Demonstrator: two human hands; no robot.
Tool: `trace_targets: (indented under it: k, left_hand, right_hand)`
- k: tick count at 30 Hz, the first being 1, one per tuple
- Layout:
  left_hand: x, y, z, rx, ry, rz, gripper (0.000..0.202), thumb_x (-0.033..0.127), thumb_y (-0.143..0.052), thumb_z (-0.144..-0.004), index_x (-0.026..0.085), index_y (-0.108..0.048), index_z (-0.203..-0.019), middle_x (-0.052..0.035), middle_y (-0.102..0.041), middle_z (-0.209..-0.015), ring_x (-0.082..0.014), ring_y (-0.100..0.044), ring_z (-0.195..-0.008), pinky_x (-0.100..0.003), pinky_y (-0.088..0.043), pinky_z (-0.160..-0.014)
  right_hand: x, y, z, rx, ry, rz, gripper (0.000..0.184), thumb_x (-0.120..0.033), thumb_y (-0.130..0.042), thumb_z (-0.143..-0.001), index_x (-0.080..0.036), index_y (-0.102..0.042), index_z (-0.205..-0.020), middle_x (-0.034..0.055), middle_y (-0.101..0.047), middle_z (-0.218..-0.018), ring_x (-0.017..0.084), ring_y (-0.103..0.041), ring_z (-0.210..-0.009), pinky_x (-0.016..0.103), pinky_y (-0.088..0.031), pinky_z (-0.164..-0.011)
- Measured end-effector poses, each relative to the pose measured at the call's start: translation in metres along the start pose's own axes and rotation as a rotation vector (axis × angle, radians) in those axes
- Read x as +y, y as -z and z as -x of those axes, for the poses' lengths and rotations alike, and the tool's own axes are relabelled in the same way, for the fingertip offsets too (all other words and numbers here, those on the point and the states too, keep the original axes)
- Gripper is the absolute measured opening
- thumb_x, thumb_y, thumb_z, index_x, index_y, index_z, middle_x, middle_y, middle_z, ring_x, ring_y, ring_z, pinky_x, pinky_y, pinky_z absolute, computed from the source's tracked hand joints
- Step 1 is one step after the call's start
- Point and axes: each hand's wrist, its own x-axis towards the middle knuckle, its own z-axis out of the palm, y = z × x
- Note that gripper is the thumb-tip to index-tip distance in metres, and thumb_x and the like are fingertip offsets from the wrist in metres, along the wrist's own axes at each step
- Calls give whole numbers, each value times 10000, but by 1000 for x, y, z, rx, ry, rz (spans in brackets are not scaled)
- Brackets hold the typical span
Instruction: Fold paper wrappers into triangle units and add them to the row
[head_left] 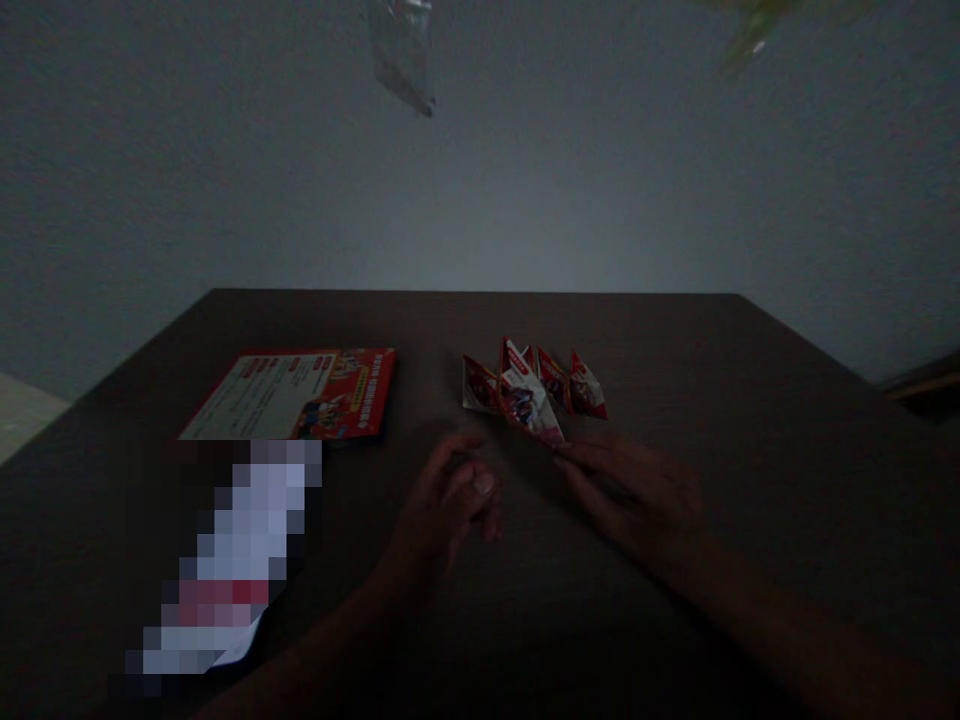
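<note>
A folded paper piece (pixel 529 395), printed in red and white, stands on the table in a row of pointed, fan-like folds. My right hand (pixel 637 490) reaches in from the right. Its thumb and forefinger pinch the near tip of the paper's front fold. To the left of that tip, my left hand (pixel 454 495) hovers over the table, apart from the paper. Its fingers are loosely curled, with a gap between forefinger and thumb, and nothing shows in it.
On the left of the dark table (pixel 675 340) lies a red-and-white printed booklet or flat box (pixel 300 395). Nearer me is a pale, pixelated strip-like item (pixel 247 540). A clear plastic bag (pixel 405 50) hangs against the grey wall (pixel 600 180) behind. The room is dim.
</note>
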Motion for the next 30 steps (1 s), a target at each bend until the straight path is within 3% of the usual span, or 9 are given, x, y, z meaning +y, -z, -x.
trace_targets:
  k: [6, 13, 23, 30]
  left_hand:
    - [0, 0, 0, 1, 13, -37, 367, 304, -638, -751, 211, -453, -1054, 52, -533, -663, -85, -469, -456, -263, -395, -511]
    - [0, -1, 1, -8, 11, -75, 353, 317, -643, -740, 195, -474, -1025, 43, -529, -659, -86, -466, -463, -259, -375, -514]
    - [1, 1, 2, -27, 25, -116, 342, 330, -629, -758, 195, -475, -1032, 39, -523, -693, -88, -478, -485, -265, -374, -525]
    - [0, 2, 1, -31, 22, -90, 328, 324, -621, -763, 187, -475, -1023, 41, -518, -670, -81, -465, -469, -254, -371, -505]
  right_hand:
    - [25, -1, 5, 54, -126, 227, 161, -194, -610, -821, -200, -694, -958, 51, -736, -806, 168, -681, -639, 279, -554, -614]
    - [45, 1, 5, -23, -272, 404, 172, -247, -602, -832, -198, -709, -957, 42, -732, -800, 154, -645, -590, 246, -457, -514]
    - [50, -1, 4, -29, -341, 496, 194, -300, -576, -845, -229, -719, -953, 32, -725, -782, 130, -607, -540, 227, -368, -470]
    - [45, -1, 2, -53, -405, 540, 209, -338, -606, -808, -241, -712, -958, 6, -708, -732, 132, -598, -514, 233, -373, -462]
